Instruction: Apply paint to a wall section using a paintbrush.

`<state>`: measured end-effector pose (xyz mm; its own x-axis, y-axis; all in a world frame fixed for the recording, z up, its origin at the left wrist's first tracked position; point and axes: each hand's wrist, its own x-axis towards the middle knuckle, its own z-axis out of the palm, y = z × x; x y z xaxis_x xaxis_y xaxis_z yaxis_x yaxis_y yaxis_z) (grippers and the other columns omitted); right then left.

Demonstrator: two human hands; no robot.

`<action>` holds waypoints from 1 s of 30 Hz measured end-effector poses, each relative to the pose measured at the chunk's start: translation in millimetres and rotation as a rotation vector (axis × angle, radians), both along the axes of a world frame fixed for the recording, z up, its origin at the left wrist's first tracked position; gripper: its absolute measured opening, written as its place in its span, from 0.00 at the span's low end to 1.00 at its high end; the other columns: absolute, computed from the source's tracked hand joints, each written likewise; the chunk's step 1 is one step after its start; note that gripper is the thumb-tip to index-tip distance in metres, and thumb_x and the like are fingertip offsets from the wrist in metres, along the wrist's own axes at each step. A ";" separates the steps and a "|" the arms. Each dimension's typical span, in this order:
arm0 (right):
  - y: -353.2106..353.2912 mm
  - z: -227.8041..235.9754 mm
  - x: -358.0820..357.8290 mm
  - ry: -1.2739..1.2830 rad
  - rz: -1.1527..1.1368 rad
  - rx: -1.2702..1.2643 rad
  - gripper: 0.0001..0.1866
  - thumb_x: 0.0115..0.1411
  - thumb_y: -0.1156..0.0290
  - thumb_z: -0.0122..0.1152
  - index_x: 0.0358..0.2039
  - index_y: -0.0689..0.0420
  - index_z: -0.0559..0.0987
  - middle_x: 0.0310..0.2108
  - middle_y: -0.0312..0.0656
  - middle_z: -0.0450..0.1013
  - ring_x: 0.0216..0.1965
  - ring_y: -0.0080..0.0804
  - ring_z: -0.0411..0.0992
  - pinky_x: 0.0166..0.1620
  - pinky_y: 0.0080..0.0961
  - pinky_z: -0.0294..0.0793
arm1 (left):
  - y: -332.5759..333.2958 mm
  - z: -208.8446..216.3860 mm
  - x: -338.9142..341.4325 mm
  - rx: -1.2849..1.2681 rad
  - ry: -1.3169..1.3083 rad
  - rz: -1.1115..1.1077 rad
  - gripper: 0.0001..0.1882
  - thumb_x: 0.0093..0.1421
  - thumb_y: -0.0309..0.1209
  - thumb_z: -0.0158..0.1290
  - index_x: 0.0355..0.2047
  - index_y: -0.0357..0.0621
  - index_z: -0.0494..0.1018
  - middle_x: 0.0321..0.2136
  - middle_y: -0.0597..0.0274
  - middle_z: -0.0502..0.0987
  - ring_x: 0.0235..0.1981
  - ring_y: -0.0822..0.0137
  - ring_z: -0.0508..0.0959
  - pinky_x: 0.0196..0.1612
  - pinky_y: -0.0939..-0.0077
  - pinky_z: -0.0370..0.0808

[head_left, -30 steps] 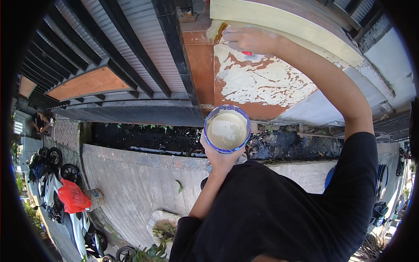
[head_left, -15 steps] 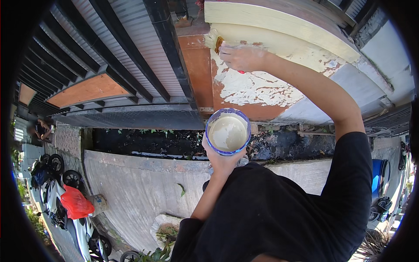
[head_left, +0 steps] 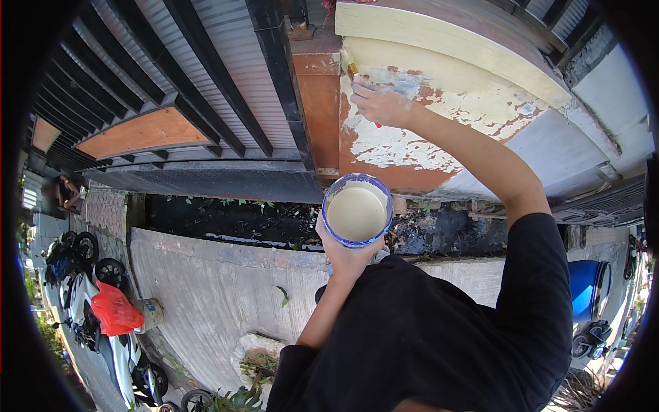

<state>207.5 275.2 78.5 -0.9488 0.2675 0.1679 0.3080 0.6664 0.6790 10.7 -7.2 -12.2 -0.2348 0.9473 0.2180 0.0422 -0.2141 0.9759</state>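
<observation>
My left hand is wrapped round a round paint can with a blue rim, holding cream paint. In my right hand is a paintbrush with a gold-coloured ferrule; a bit of red shows below the fingers. Its bristles touch the upper left edge of the low wall. Cream paint covers the wall's upper part, patchy lower down, where orange-brown and white flaking areas show. Beside the brush stands an orange-brown pillar.
A dark gutter runs between the wall and a concrete path. On the left are a black metal gate, parked motorbikes, a red plastic bag and a seated person. A blue barrel stands at right.
The brush has swung from lying flatter to pointing up at the wall's left edge. My right hand has shifted slightly down and right. The can stays in my left hand.
</observation>
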 end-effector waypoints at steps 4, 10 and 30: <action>5.1 -16.1 8.1 0.086 0.020 -0.212 0.06 0.52 0.71 0.64 0.28 0.59 0.84 0.43 0.43 0.72 0.62 0.43 0.68 0.67 0.33 0.72 | -2.6 -2.4 -4.2 0.010 0.049 0.009 0.65 0.37 0.33 0.81 0.69 0.34 0.51 0.61 0.46 0.67 0.62 0.54 0.72 0.66 0.58 0.69; -12.3 -5.7 8.1 0.360 0.098 -0.179 0.04 0.53 0.74 0.63 0.27 0.62 0.78 0.41 0.45 0.72 0.62 0.43 0.69 0.64 0.31 0.74 | -5.2 -6.2 -10.4 0.010 0.072 0.029 0.65 0.37 0.34 0.81 0.69 0.34 0.51 0.62 0.46 0.67 0.63 0.55 0.72 0.66 0.59 0.69; 2.3 -24.3 -9.3 0.367 0.052 -0.383 0.05 0.54 0.76 0.60 0.30 0.63 0.80 0.45 0.48 0.72 0.65 0.44 0.67 0.73 0.35 0.64 | 6.0 6.6 -6.7 0.051 -0.022 -0.069 0.61 0.42 0.29 0.79 0.68 0.36 0.48 0.62 0.46 0.65 0.63 0.56 0.72 0.65 0.59 0.70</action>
